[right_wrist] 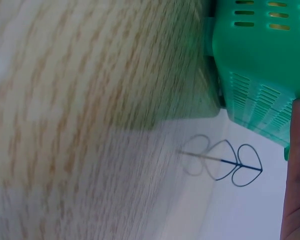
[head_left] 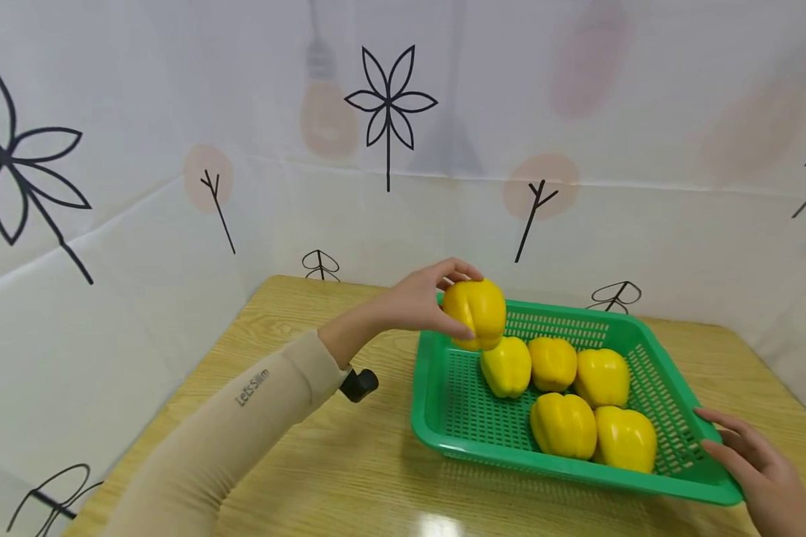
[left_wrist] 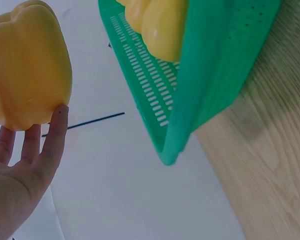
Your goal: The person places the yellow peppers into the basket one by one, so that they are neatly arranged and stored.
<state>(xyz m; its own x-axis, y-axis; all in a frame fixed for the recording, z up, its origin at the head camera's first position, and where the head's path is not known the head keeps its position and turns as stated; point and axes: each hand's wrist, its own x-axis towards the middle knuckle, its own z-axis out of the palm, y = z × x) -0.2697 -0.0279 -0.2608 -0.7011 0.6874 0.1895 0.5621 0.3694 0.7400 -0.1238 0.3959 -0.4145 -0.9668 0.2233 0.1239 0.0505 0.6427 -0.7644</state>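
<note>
A yellow bell pepper [head_left: 477, 313] is held up by my left hand [head_left: 436, 294] over the back left part of a green plastic basket [head_left: 564, 466]. Thumb and fingers grip the pepper from its left side; in the left wrist view, fingertips [left_wrist: 60, 117] press on one end of the pepper [left_wrist: 32, 65]. Inside the basket, several more yellow bell peppers [head_left: 564, 425] sit toward the middle and right. My right hand [head_left: 766, 470] holds the basket's right rim. The right wrist view shows one finger [right_wrist: 299, 155] against the outer basket wall [right_wrist: 260, 60].
The basket stands on a wood-grain table [head_left: 322, 462]. A white patterned cloth [head_left: 275, 112] rises behind and beside the table. Near the left sleeve's cuff is a small black object [head_left: 359, 385], apparently at the wrist.
</note>
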